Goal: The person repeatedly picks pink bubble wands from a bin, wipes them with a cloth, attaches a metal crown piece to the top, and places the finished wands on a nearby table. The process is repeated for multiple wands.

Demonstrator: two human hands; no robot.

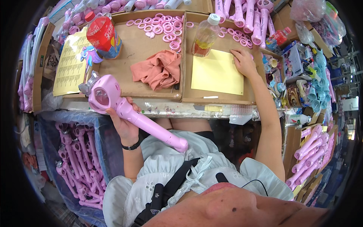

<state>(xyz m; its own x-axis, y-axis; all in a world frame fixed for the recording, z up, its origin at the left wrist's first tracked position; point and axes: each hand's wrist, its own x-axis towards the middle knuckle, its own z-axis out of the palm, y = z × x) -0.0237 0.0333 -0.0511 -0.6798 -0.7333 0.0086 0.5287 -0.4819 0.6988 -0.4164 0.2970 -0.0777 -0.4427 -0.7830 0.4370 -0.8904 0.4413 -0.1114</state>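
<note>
My left hand (124,123) is closed round the upper handle of a pink plastic toy wand (153,130). The wand's round head has a clear window and a silvery part at its end, and its handle slants down to the right over my lap. My right hand (244,63) rests at the upper right corner of a yellow sheet (215,73) in the right cardboard tray (187,92), fingers stretched out. A small pink piece shows beside those fingers. Pink rings (237,34) lie just beyond, next to a bottle with yellowish liquid (206,36).
A salmon cloth (159,70) and more pink rings (162,26) lie in the left tray. A red-wrapped bottle (104,36) stands by a printed yellow card (70,64). Below left, a blue-lined bin (104,132) holds many pink wands. Another box (331,140) of wands sits right.
</note>
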